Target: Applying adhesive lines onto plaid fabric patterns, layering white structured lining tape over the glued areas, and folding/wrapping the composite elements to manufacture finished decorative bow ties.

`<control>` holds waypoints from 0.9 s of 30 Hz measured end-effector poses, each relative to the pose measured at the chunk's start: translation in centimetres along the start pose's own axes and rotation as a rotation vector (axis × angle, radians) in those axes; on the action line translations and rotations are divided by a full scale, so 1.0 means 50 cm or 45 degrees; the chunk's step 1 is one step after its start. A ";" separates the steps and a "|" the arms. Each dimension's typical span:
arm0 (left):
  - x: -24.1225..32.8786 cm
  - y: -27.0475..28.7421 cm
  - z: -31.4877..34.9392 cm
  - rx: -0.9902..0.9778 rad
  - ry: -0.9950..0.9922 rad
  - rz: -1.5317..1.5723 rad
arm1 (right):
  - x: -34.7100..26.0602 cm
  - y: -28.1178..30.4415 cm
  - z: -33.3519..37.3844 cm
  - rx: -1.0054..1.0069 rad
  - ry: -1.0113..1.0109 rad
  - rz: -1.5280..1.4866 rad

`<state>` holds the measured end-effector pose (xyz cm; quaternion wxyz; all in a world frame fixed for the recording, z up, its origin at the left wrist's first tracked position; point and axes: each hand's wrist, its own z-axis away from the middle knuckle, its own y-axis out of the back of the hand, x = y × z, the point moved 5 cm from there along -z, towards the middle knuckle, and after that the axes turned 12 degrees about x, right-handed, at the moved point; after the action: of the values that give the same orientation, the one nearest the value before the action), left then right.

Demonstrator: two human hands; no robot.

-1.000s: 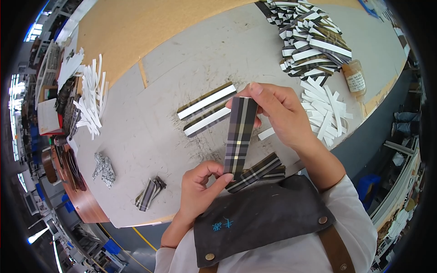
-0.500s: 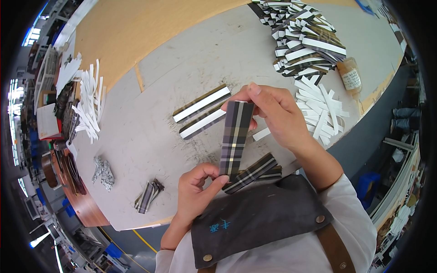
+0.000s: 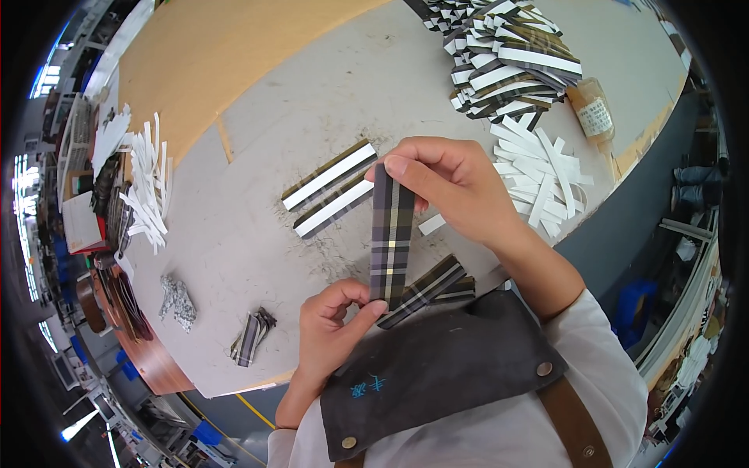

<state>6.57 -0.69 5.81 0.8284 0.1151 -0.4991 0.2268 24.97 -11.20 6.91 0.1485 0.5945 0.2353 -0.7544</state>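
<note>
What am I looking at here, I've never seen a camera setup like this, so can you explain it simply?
There's no machine: these are a person's two bare hands, seen from a wide fisheye camera worn on the head, looking down. That lens makes straight edges bend near the rim.

The right hand pinches the upper end of a plaid strip, and the left hand pinches its lower end.

On the grey tabletop, just beyond, lie two strips with white bands. Farther off to the right are a heap of similar strips, a pile of loose white strips and a bottle with a pale label.
</note>
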 end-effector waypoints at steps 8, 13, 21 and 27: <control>0.000 -0.002 0.001 -0.014 0.024 -0.009 | 0.002 0.006 0.000 0.005 0.018 -0.006; 0.004 -0.005 0.002 -0.031 0.034 0.024 | 0.001 0.006 0.002 0.009 0.010 -0.005; 0.001 0.001 0.002 -0.041 0.035 0.077 | -0.007 0.006 0.006 0.029 -0.004 0.013; 0.011 0.011 0.005 0.069 -0.088 0.075 | -0.015 0.006 0.006 0.034 -0.064 0.063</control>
<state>6.32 -0.19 6.41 0.8002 0.1305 -0.5244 0.2601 25.06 -11.66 7.65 0.1649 0.5830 0.2066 -0.7683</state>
